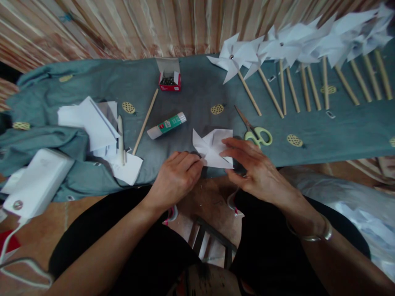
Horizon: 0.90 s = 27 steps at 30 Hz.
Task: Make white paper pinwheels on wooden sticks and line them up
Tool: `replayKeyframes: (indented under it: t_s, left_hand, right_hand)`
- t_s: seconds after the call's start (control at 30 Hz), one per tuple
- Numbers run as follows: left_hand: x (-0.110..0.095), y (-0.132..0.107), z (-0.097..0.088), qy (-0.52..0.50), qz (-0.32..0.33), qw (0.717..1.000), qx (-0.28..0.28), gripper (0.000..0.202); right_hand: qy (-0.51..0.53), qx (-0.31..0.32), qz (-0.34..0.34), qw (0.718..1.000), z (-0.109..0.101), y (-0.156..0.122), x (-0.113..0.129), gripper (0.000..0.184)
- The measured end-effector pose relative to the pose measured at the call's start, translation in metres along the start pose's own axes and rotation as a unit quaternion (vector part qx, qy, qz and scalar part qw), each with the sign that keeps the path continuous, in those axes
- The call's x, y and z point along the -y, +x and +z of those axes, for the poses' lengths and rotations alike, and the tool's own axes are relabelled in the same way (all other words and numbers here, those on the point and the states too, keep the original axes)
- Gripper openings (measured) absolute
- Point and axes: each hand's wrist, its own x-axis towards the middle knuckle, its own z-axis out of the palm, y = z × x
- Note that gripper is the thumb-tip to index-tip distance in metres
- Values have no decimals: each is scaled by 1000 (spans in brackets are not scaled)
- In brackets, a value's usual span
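A partly folded white paper pinwheel (212,150) lies at the near edge of the cloth-covered table, its blades bent in toward the middle. My left hand (180,174) is closed, its fingertips pinching the pinwheel's lower left corner. Over the right side of the paper, my right hand (251,166) has its fingers spread, with two fingertips touching the sheet and the thumb near its lower edge. Green-handled scissors (257,133) lie just beyond the right hand. A glue stick (166,125) rests beyond the left hand, and past it stands an open red box of small metal pins (169,84).
Several finished pinwheels (284,43) on sticks line the back right. A loose stick (145,121), a whitish pen-like rod (120,139) and paper sheets (95,123) lie left. A white power bank (40,181) with a cable sits at the left edge. A curtain (138,26) hangs behind.
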Motion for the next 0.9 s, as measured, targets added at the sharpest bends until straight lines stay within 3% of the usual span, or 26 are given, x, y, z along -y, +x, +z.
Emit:
replayKeyframes:
  t_s: [0.17, 0.3, 0.47, 0.73, 0.9]
  left_hand:
    - [3, -3, -2, 2, -1, 1000, 9, 11]
    - [2, -2, -2, -1, -3, 1000, 21, 11]
    - [-5, -1, 2, -38, 4, 999, -9, 24]
    - [-17, -5, 11, -94, 15, 995, -4, 35]
    - [-14, -5, 12, -111, 5, 994, -8, 27]
  right_hand:
    - [49, -8, 2, 999, -3, 0, 0, 15]
    - [80, -4, 3, 997, -1, 0, -1, 13]
    - [103, -21, 14, 994, 3, 4, -2, 6]
    - [92, -46, 48, 994, 11, 12, -3, 6]
    - [83, -56, 47, 994, 15, 15, -2, 9]
